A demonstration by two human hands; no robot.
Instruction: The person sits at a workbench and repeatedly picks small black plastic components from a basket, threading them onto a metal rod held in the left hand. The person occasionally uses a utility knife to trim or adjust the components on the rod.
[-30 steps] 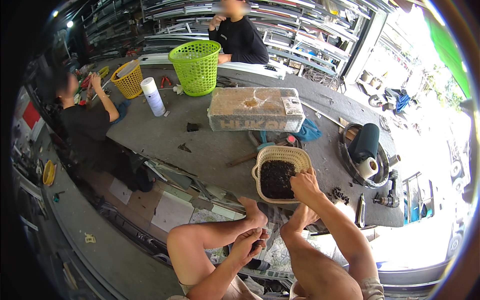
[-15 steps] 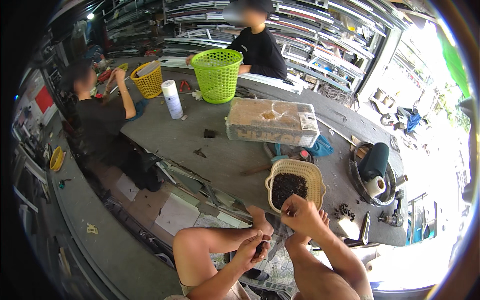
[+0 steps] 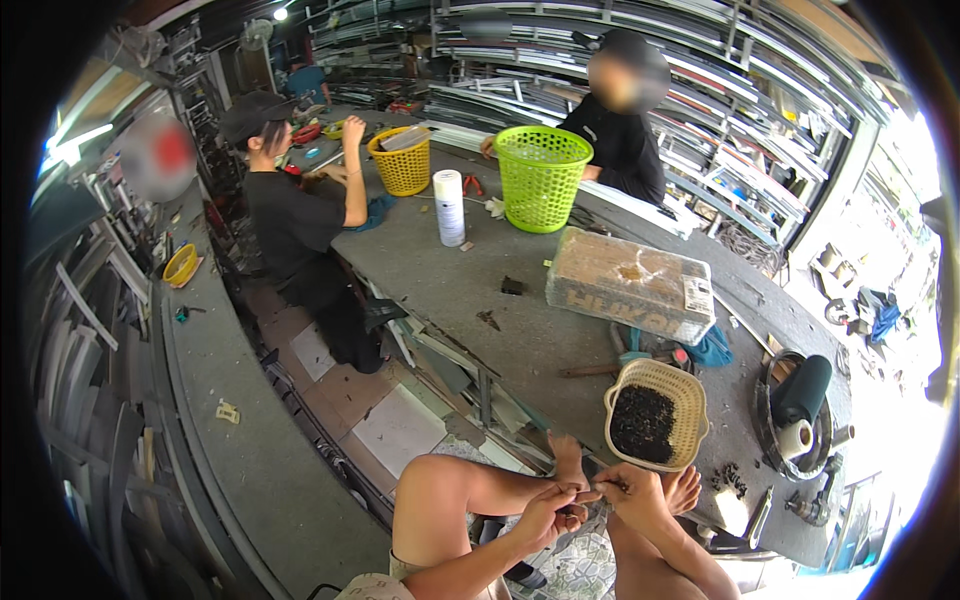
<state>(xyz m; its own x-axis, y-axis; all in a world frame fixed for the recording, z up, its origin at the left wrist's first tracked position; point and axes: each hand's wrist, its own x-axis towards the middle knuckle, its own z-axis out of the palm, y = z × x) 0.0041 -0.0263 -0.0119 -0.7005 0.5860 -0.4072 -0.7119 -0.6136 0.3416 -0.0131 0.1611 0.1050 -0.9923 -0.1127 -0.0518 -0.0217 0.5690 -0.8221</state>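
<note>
My left hand (image 3: pixel 545 516) and my right hand (image 3: pixel 632 494) meet fingertip to fingertip above my bare legs, just in front of the table edge. Both are closed in a pinch. Whatever they hold is too small and too covered by the fingers to name. Just beyond my right hand stands a cream plastic basket (image 3: pixel 686 410) with two handles. Many small dark pieces (image 3: pixel 641 422) lie heaped over its bottom. A loose cluster of similar dark bits (image 3: pixel 731 478) rests on the table to the right of my right hand.
Behind the basket lie a wrapped cardboard box (image 3: pixel 632 284) and a hammer-like tool (image 3: pixel 592 370). A black tray with rolls (image 3: pixel 765 420) and a drill (image 3: pixel 808 508) are at right. Farther back stand a spray can (image 3: pixel 449 210), green basket (image 3: pixel 543 185) and yellow basket (image 3: pixel 401 168). Two people sit nearby.
My right hand has come from beside the basket's near rim down to my left hand, and their fingertips now meet. The whole view has swung left, so things appear farther right.
</note>
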